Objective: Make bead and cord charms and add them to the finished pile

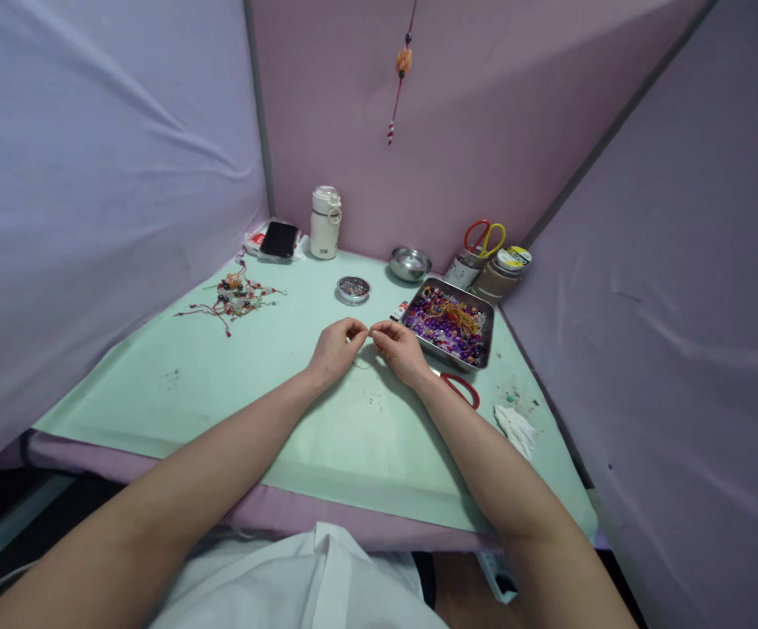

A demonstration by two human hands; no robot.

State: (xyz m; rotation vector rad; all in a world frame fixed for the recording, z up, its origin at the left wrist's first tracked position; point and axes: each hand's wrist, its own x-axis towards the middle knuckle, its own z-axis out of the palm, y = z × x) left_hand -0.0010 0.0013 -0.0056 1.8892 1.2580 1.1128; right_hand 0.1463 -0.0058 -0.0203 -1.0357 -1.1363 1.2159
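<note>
My left hand [338,351] and my right hand [400,348] meet over the middle of the table, thumb and forefinger of each pinched together. Between the fingertips is a thin thread, and a faint loop of thread [361,366] hangs just below them. Any small piece right at the fingertips is too tiny to make out. Beside my right hand stands a metal tray [445,355] of purple and clear beads with golden cord on top. Red-handled scissors [464,390] lie partly hidden behind my right wrist.
Beaded strings [238,297] lie at the left. Farther back are a phone [280,239], a white bottle [325,223], a round dish [354,290], a steel bowl [410,263] and a jar [500,274]. Crumpled white tissue [515,430] lies at the right. A beaded string [403,61] hangs on the back wall.
</note>
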